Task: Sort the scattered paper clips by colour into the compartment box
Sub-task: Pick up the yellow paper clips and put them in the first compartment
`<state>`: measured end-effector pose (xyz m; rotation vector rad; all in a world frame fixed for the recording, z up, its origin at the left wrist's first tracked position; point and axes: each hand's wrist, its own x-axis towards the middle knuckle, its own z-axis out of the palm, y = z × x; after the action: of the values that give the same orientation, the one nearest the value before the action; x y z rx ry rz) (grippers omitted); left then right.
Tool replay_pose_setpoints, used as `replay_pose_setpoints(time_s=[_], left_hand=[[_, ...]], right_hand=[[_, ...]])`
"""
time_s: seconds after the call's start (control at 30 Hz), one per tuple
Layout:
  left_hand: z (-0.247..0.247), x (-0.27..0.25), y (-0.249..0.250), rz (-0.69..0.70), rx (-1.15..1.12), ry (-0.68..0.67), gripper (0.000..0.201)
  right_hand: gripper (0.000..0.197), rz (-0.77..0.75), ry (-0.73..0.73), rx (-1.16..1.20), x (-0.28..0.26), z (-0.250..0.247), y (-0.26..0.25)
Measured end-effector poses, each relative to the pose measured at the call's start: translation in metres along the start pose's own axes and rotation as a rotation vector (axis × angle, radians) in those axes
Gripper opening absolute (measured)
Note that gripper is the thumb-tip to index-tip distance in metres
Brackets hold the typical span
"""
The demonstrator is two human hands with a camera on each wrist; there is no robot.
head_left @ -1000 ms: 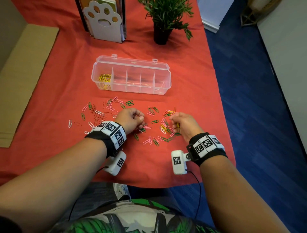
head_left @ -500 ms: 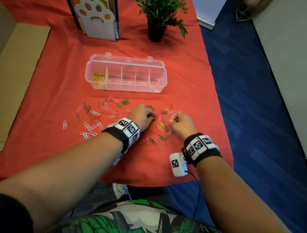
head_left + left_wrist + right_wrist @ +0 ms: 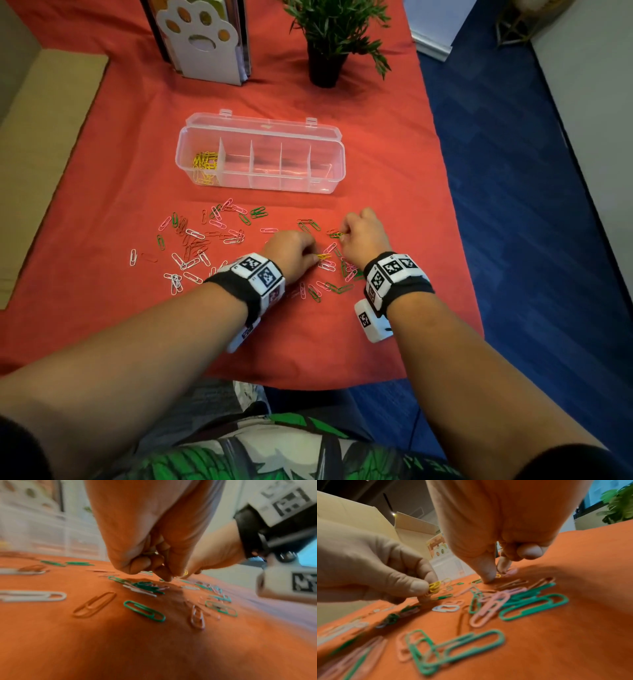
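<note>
Both hands are down among the clips scattered over the red cloth on the desk, near the person. The left hand has its fingers curled, thumb and forefinger pinching a small bunch of yellow clips; from the head view one yellow clip pokes out at its fingertips. The right hand is just beside it, a little farther and to the right, also curled, with thumb and forefinger pressed down onto the cloth around a yellow clip that lies among pink and orange ones. Whether that clip is actually off the cloth I cannot tell.

The loose clips are green, pink, white and orange-red. Most spread to the left of the hands, with a smaller cluster under and between the two wrists, including several green clips and a pink one close to the right wrist.

The box sits farther away on the cloth, well apart from the hands, clear plastic with its lid folded open behind. It has five compartments in a row; the leftmost holds a heap of yellow clips, and the others look bare.

At the far end of the desk stand a white paw-shaped holder on the left and a potted plant to its right.
</note>
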<state>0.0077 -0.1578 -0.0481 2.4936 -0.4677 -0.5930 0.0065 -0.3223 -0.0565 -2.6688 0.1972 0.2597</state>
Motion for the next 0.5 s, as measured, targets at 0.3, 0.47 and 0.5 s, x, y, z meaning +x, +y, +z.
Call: replay_pose_setpoints(time_s=[0.3, 0.47, 0.5], left_hand=[[-0.02, -0.022, -0.028, -0.261, -0.655, 0.025, 0.021], [-0.031, -0.032, -0.027, -0.51, -1.109, -0.006, 0.024], [-0.035, -0.035, -0.028, -0.553, -1.212, -0.026, 0.024]], right_hand=[[0.02, 0.235, -0.103, 0.654, -0.017, -0.008, -0.019], [0.021, 0.479, -0.241, 1.238, -0.027, -0.012, -0.04], [0.021, 0.528, -0.267, 1.358, -0.03, -0.014, -0.043]])
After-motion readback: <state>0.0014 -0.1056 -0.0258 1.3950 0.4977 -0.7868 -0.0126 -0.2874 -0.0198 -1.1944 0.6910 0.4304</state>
